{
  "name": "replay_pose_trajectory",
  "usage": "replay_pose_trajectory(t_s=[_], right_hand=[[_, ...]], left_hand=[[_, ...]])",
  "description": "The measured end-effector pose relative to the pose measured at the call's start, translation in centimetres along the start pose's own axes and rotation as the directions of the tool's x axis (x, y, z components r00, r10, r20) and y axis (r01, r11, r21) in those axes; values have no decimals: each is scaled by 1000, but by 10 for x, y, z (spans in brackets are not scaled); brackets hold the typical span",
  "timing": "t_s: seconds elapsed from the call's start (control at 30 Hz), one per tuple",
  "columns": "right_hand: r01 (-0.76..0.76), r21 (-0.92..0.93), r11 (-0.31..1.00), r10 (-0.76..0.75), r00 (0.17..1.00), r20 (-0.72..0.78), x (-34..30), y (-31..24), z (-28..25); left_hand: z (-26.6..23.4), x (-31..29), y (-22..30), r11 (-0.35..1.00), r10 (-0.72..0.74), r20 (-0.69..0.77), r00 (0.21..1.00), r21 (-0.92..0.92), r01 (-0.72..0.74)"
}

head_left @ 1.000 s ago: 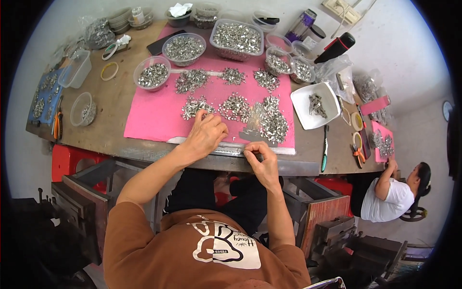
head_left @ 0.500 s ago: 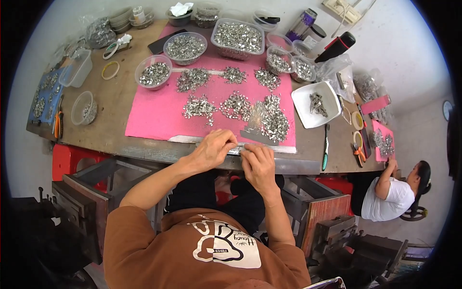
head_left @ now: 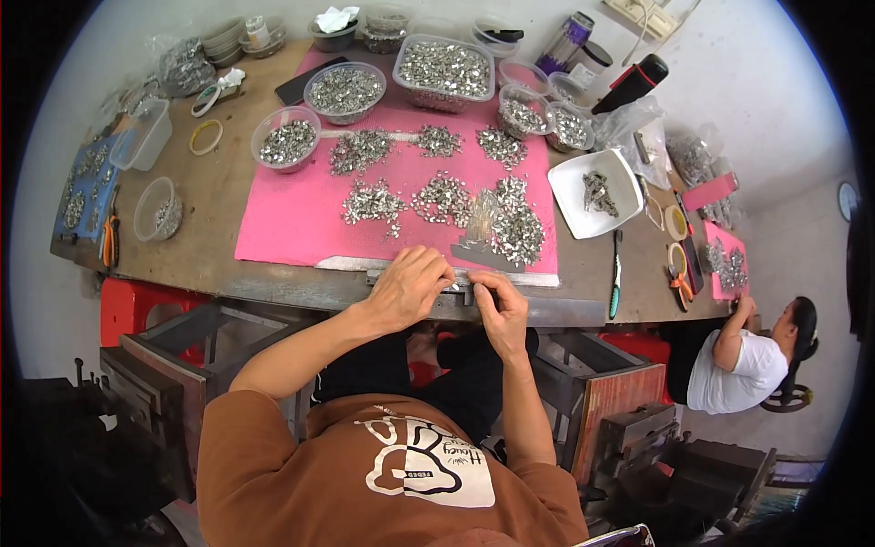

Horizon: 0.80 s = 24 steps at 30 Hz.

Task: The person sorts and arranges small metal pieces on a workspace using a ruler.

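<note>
My left hand (head_left: 409,290) is over the table's front edge, its fingers bent together above a narrow metal fixture (head_left: 463,296). Just right of it, my right hand (head_left: 501,308) has thumb and forefinger drawn together at the fixture's end. A small shiny bit shows between the hands; whatever either pinch holds is too small to name. Beyond my fingers lies a pink mat (head_left: 292,214) with several heaps of small silvery metal pieces (head_left: 443,199). The nearest right heap (head_left: 518,235) lies beside a thin grey plate (head_left: 483,255) and fine pin-like wires (head_left: 480,219).
Clear tubs (head_left: 446,71) of metal pieces line the mat's far side. A white square dish (head_left: 594,193) and a toothbrush (head_left: 616,273) lie to the right. Orange-handled pliers (head_left: 111,239) are far left. A co-worker in a white shirt (head_left: 740,369) sits far right.
My right hand has shifted slightly right and down, away from the left, widening the gap so more of the metal fixture shows. My left hand stays nearly in place.
</note>
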State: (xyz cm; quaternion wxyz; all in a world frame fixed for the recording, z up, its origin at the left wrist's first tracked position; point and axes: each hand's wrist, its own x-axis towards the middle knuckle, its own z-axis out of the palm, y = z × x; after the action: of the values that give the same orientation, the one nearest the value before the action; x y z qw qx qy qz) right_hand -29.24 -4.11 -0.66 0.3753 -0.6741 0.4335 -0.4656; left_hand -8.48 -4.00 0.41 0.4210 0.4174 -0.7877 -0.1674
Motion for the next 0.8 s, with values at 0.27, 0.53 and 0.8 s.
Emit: replay_pose_trajectory(t_s=[0.27,0.53,0.8], right_hand=[[37,-2,999,-37,999,2,1,2,0],[46,-75,996,-43,998,45,1,-7,3],[82,-244,966,-88,996,-14,5,-12,14]], left_hand=[[0,0,-1,999,17,-15,1000,-34,-18],[4,-3,1,990,95,-26,995,104,-92],[3,-4,-1,999,49,-12,999,-10,-49]])
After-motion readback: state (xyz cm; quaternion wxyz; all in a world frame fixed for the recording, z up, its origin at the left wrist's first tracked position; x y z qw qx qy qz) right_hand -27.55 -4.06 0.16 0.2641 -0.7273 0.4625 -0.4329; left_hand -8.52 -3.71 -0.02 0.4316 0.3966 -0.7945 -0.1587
